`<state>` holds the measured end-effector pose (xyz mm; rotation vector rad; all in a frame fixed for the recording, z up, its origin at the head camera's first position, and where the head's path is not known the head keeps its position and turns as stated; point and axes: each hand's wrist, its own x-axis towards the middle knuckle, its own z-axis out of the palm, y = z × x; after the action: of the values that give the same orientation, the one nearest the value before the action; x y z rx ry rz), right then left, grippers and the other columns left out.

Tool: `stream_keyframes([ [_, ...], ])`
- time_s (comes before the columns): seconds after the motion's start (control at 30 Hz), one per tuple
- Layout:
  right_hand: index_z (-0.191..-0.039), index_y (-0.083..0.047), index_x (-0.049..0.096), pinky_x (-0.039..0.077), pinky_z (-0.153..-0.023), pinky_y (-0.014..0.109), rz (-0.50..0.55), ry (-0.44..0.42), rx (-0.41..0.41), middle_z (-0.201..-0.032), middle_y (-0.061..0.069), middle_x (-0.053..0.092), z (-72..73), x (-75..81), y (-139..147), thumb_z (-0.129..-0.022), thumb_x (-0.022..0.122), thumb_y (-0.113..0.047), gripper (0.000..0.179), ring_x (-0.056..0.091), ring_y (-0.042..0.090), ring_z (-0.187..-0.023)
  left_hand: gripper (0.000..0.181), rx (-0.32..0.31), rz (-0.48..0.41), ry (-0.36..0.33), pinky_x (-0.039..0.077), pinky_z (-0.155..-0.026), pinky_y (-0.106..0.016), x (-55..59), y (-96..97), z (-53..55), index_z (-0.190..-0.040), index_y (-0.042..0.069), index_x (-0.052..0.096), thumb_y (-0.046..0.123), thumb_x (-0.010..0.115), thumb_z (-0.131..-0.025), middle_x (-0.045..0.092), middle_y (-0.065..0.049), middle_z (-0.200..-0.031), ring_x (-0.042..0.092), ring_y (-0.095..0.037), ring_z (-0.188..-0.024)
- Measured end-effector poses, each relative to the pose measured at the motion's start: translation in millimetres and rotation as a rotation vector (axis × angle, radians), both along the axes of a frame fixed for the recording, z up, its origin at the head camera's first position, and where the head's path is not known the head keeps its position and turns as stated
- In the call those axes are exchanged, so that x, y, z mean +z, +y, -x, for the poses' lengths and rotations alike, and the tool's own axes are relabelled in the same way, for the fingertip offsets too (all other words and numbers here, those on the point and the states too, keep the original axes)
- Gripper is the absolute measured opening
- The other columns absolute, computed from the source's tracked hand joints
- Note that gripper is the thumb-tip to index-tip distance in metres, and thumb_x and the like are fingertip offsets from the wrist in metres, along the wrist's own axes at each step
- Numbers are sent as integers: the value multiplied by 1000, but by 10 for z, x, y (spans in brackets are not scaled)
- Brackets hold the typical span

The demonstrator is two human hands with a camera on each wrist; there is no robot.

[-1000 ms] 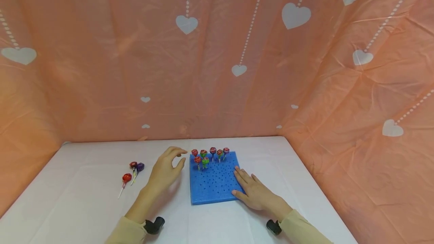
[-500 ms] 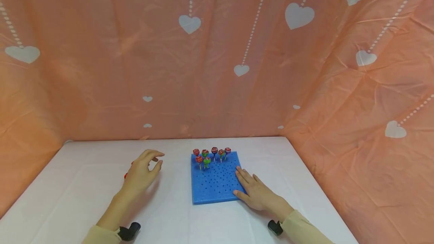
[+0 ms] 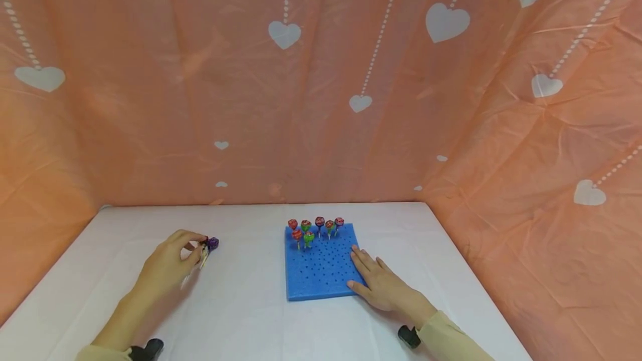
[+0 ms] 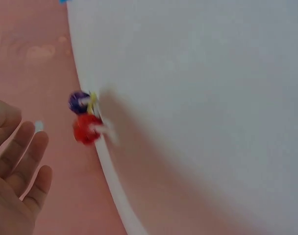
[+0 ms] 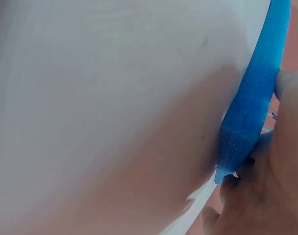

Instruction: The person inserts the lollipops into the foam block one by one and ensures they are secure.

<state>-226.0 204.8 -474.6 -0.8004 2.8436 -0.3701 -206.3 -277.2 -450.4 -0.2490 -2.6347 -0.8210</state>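
My left hand (image 3: 168, 261) is over the loose lollipops at the left of the table, thumb and fingers bent with a gap between them. A purple lollipop (image 3: 213, 243) shows just past its fingertips, while the hand mostly covers the others in the head view. In the left wrist view, a red lollipop (image 4: 86, 129) lies beside the purple one, blurred and apart from the fingers. My right hand (image 3: 383, 286) rests flat with spread fingers on the right edge of a blue foam board (image 3: 321, 272) full of small holes.
Several wrapped lollipops, among them a red one (image 3: 297, 235) and a green one (image 3: 308, 237), stand upright in the board's back rows. White cloth covers the table (image 3: 241, 294). An orange curtain (image 3: 321, 149) with hearts rises behind it and at the sides.
My left hand has moved left, away from beside the board, to the loose lollipops and over them. The right hand stays on the board. The view has shifted slightly.
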Motion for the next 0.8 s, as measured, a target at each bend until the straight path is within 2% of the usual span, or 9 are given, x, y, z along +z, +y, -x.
stream_keyframes([
  [0.17,-163,-1,24,18,-125,61,1,6,2,-173,15,14,5,1,6,-109,42,-55,79,18,36,-158,25,-15,54,-127,55,-68,-52,-8,-148,2,-120,5,72,16,70,-98,68,-14,-118,70,-29,-92],
  [0.33,-163,0,24,19,-125,61,4,4,12,-173,15,14,6,-5,8,-109,42,-55,80,19,37,-158,19,-48,80,-194,56,-67,-48,-27,-224,19,-113,6,74,16,72,-96,70,-10,-109,68,-21,-85],
  [0.53,-163,0,24,19,-124,61,-2,14,23,-173,15,14,23,-18,20,-109,42,-55,79,19,36,-158,12,-67,113,-198,54,-65,-44,-54,-236,61,-105,10,76,14,74,-94,69,-2,-97,66,-16,-81],
  [0.8,-163,-1,24,20,-125,60,-7,3,16,-173,14,14,24,-16,16,-109,41,-55,79,19,35,-158,12,-111,132,-141,52,-65,-39,-105,-247,120,-99,9,76,5,77,-88,68,-2,-96,64,-15,-79],
])
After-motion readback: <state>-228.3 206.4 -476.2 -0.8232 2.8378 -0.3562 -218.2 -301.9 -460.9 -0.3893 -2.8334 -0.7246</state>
